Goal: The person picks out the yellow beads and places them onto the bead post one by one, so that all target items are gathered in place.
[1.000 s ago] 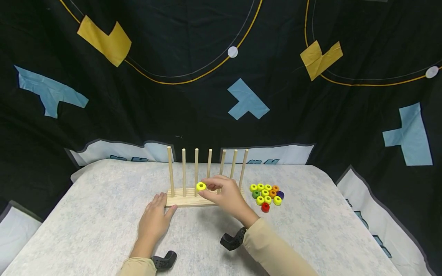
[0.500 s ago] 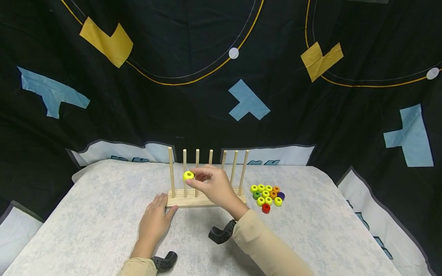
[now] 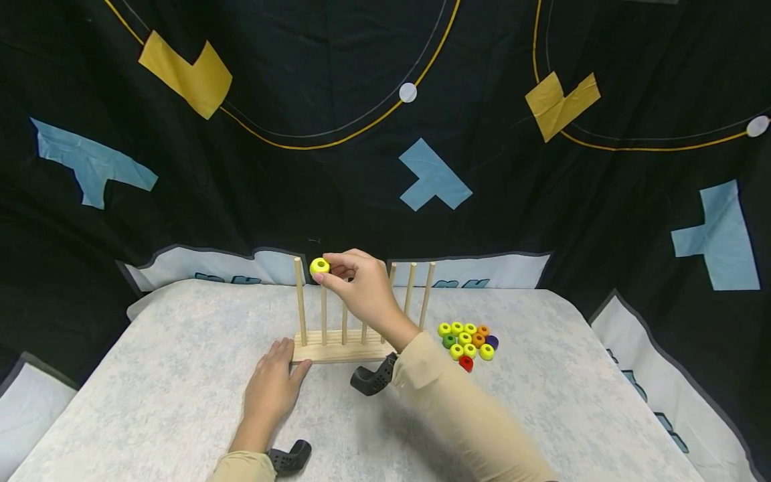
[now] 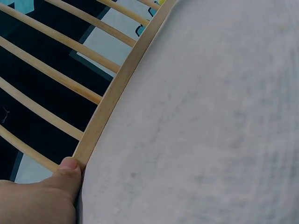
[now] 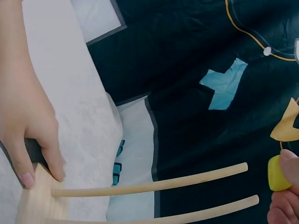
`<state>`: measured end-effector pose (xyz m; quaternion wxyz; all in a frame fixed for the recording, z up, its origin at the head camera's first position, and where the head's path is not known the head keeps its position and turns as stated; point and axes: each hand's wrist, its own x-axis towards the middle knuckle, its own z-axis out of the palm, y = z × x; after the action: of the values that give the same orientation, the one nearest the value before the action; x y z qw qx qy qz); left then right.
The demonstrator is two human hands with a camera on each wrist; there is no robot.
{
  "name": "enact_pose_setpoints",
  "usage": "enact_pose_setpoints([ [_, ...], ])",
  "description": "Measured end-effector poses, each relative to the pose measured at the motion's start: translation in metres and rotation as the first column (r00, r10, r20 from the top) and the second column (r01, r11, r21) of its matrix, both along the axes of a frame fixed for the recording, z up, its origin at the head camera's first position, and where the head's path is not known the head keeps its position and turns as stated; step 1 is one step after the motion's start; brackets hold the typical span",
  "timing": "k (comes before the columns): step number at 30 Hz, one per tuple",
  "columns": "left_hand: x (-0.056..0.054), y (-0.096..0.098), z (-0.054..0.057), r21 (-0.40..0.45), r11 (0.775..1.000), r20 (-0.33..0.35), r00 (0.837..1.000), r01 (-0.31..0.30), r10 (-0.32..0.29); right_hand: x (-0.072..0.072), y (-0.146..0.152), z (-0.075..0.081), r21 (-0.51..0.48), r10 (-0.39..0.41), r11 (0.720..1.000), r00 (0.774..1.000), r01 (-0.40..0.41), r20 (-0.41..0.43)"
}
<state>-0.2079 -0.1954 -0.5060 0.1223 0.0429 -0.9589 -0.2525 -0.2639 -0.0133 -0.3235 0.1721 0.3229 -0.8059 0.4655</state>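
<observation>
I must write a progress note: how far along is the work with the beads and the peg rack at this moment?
Done: nothing visible; no bead sits on any peg of the wooden rack. In hand: the right hand pinches one yellow bead at the top of the second peg from the left, not yet threaded, while the left hand rests flat against the rack's base. Left: the whole cluster of beads lying on the table right of the rack.

A small yellow ring (image 3: 319, 266) with a dark centre hole sits pinched in the fingertips of the right hand (image 3: 361, 291), raised level with the tops of the pegs, just above the second peg from the left. The wooden peg rack (image 3: 337, 350) stands upright on the desk, its seven thin dowels bare, and the left hand (image 3: 271, 388) rests against its left end.
</observation>
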Motion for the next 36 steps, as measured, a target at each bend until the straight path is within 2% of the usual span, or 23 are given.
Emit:
enact_pose_setpoints([
  [9, 0.001, 0.0, 0.0, 0.006, 1.0, -0.022, 1.0, -0.006, 0.006, -0.013, -0.019, 0.018, 0.03, -0.023, 0.999, 1.0, 0.022, 0.003],
  [17, 0.001, 0.001, -0.001, 0.002, 1.0, -0.004, 1.0, -0.009, 0.009, -0.02, -0.031, 0.014, 0.07, -0.051, 0.996, 0.997, 0.047, 0.057],
  [25, 0.001, -0.001, 0.001, -0.004, 1.0, 0.013, 1.0, 0.002, -0.001, -0.021, -0.038, 0.015, 0.122, -0.072, 0.99, 0.997, 0.067, 0.032],
  [36, 0.001, 0.0, 0.002, -0.003, 1.0, 0.006, 1.0, 0.005, -0.005, -0.02, -0.042, 0.015, 0.202, -0.058, 0.978, 0.998, 0.049, 0.036],
])
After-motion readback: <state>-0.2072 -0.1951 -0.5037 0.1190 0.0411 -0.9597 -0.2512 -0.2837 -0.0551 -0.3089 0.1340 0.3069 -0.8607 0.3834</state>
